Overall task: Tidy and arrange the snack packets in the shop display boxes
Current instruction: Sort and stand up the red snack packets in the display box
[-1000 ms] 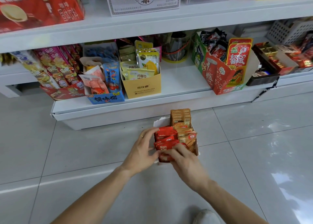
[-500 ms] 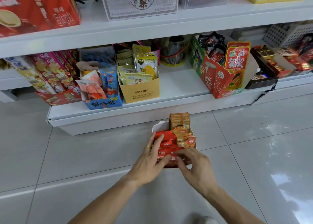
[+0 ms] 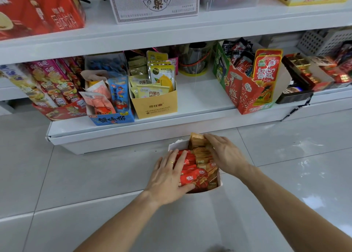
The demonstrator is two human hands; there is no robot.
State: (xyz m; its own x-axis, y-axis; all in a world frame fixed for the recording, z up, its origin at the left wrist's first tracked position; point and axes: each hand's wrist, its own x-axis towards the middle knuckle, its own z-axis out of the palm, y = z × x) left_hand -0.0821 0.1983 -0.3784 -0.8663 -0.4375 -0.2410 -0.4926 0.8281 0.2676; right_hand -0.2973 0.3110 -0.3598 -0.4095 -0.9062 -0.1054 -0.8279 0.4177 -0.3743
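White display box on floor: left hand now flat on red packets, right hand moved up to brown packets, fingers spread.

Both bare forearms extend forward from the lower frame edge and converge toward centre. Left hand lies palm down, fingers straight and slightly spread, a gold ring on one finger, thumb stretched out to the right. Right hand sits a little farther forward, palm down, angled to the left, fingers extended and close together.
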